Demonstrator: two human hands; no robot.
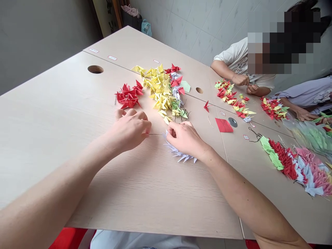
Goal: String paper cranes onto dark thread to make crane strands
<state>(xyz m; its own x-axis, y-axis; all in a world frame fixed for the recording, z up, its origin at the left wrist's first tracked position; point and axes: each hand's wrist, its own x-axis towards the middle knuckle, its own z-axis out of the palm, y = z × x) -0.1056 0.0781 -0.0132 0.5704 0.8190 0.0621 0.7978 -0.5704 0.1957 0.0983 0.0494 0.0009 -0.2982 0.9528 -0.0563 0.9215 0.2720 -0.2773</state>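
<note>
My left hand (129,130) pinches a thin needle or taut thread (156,134) between its fingertips, and the line runs right toward a row of white origami paper cranes (178,151). My right hand (184,138) grips the near end of that white row on the tabletop. Just beyond my hands lie a pile of red paper cranes (128,96) and a heap of yellow paper cranes (158,86). Smaller mixed cranes with dark thread ends (178,107) sit beside the yellow heap, partly hidden behind my right hand.
The pale wood-grain table (145,193) has a round cable hole (95,69) near its far edge. A red paper square (224,125) and a tape roll (232,122) lie to the right. Two co-workers (240,69) handle crane strings at the far right; a long multicoloured string (295,164) lies nearby.
</note>
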